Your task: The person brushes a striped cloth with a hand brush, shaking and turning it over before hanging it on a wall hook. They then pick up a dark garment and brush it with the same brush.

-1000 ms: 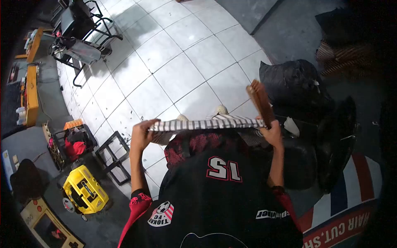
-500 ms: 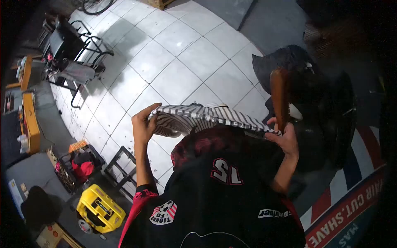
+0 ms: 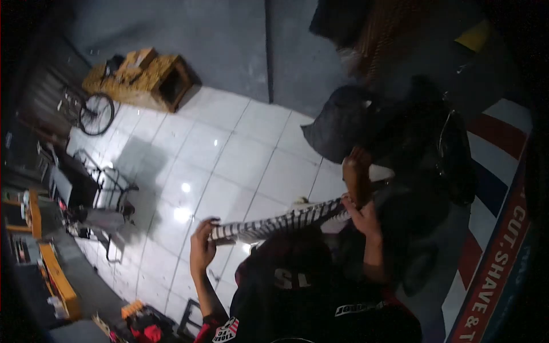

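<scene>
A white cloth with dark stripes (image 3: pixel 280 222) is stretched in front of my body, narrow and folded. Its left end is gripped by my left hand (image 3: pixel 203 244), the fingers curled over the edge. My right hand (image 3: pixel 365 218) pinches the opposite end, slightly higher in the view. Just beyond those right fingers rises a brown wooden piece (image 3: pixel 357 171) with a rounded top, overlapping the hand's edge. My black shirt (image 3: pixel 297 308) fills the space below the cloth.
A dark draped shape (image 3: pixel 334 123) stands ahead on the right, beside a striped barber sign (image 3: pixel 493 228). Across the white tiled floor (image 3: pixel 229 154) are a wooden cabinet (image 3: pixel 143 86), a bicycle wheel (image 3: pixel 96 114) and a black metal-framed chair (image 3: pixel 77 183). Orange shelves (image 3: pixel 60 280) line the left.
The view has swung upward, bringing the cabinet and back wall in. Both hands still hold the cloth, which now looks narrower and tilts up toward the right.
</scene>
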A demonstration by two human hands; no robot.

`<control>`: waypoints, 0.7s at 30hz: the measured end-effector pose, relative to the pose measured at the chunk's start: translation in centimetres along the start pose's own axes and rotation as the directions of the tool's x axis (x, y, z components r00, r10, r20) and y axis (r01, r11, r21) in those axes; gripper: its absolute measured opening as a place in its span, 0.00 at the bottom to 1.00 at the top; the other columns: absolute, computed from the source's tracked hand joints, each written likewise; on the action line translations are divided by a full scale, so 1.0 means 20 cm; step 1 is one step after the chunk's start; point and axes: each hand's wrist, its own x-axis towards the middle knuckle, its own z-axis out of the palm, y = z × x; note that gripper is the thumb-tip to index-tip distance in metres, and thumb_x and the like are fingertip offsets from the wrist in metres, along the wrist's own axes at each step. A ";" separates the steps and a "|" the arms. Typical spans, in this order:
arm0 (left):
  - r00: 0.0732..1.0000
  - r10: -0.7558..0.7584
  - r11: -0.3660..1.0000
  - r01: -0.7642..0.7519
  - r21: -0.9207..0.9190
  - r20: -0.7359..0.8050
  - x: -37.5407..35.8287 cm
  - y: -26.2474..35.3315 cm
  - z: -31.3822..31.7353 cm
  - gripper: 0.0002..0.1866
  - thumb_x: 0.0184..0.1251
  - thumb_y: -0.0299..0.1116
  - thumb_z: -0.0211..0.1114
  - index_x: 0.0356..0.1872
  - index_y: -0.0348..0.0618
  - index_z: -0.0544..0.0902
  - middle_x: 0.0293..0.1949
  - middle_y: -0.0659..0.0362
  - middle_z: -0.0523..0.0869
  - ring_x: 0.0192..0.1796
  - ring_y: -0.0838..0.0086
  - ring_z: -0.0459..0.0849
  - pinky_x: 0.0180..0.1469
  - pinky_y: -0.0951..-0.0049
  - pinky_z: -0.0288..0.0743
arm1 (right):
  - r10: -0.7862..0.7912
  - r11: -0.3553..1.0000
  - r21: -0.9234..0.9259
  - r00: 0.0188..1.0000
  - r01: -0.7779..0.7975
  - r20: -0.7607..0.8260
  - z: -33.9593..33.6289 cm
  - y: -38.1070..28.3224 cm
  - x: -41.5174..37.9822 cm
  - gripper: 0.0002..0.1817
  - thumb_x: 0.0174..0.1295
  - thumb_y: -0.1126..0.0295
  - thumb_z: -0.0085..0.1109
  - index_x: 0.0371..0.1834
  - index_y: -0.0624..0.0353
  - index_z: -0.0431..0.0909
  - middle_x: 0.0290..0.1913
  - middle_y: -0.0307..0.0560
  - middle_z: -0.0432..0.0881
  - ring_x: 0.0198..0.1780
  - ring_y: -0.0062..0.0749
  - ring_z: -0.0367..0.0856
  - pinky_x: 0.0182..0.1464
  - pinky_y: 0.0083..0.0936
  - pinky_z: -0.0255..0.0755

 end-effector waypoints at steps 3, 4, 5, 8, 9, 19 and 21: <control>0.990 -0.144 0.987 0.144 -0.074 0.005 0.18 0.03 0.11 0.14 0.48 0.16 0.44 0.36 0.34 0.74 0.24 0.53 0.74 0.27 0.69 0.73 0.35 0.77 0.68 | 0.024 0.999 -0.022 0.999 -0.024 0.032 -0.11 -0.02 0.15 0.07 0.59 0.71 0.54 0.37 0.63 0.75 0.30 0.39 0.75 0.34 0.20 0.72 0.35 0.20 0.67; 0.991 -0.124 0.990 0.121 -0.076 -0.047 0.27 0.09 0.15 0.12 0.53 0.18 0.46 0.38 0.35 0.74 0.22 0.54 0.73 0.25 0.73 0.71 0.32 0.79 0.67 | 0.139 0.990 0.009 0.986 -0.140 0.087 -0.15 0.03 0.17 0.08 0.59 0.72 0.54 0.39 0.63 0.75 0.30 0.39 0.75 0.34 0.18 0.72 0.35 0.18 0.67; 0.979 -0.203 0.974 0.205 -0.100 0.038 0.34 0.11 0.17 0.11 0.60 0.23 0.47 0.42 0.36 0.73 0.22 0.57 0.73 0.24 0.80 0.68 0.28 0.81 0.64 | 0.155 0.965 0.192 0.981 -0.176 0.116 -0.16 0.10 0.19 0.10 0.59 0.71 0.55 0.42 0.63 0.74 0.33 0.40 0.76 0.34 0.18 0.72 0.36 0.18 0.67; 0.940 -0.168 0.913 0.262 -0.313 0.296 0.55 0.12 0.32 0.15 0.62 0.25 0.43 0.49 0.39 0.71 0.22 0.62 0.72 0.24 0.83 0.67 0.28 0.81 0.64 | 0.083 0.775 0.576 0.945 -0.260 0.315 -0.23 0.09 0.32 0.17 0.58 0.67 0.57 0.48 0.63 0.71 0.39 0.41 0.76 0.33 0.17 0.73 0.37 0.17 0.70; 0.906 -0.122 0.913 0.263 -0.311 0.406 0.64 0.17 0.36 0.16 0.63 0.27 0.44 0.51 0.39 0.71 0.26 0.60 0.74 0.25 0.82 0.69 0.29 0.81 0.66 | 0.077 0.765 0.549 0.894 -0.337 0.442 -0.31 0.01 0.34 0.17 0.59 0.67 0.55 0.49 0.63 0.71 0.40 0.41 0.76 0.34 0.18 0.74 0.38 0.18 0.70; 0.145 -0.194 0.906 0.406 0.121 0.970 1.32 0.37 0.61 0.22 0.55 0.30 0.64 0.53 0.41 0.73 0.49 0.54 0.78 0.51 0.71 0.73 0.55 0.67 0.66 | 0.361 0.838 -0.024 0.520 -0.545 0.774 -0.33 0.66 0.43 0.31 0.56 0.52 0.57 0.59 0.56 0.65 0.51 0.47 0.74 0.49 0.33 0.73 0.51 0.29 0.66; 0.192 -0.098 0.924 0.382 0.018 0.976 1.40 0.29 0.68 0.22 0.56 0.29 0.63 0.53 0.41 0.73 0.50 0.54 0.77 0.52 0.71 0.72 0.55 0.68 0.65 | 0.441 0.705 0.081 0.525 -0.705 0.728 -0.26 1.03 0.37 0.35 0.56 0.50 0.56 0.62 0.58 0.61 0.49 0.49 0.76 0.48 0.33 0.74 0.51 0.29 0.66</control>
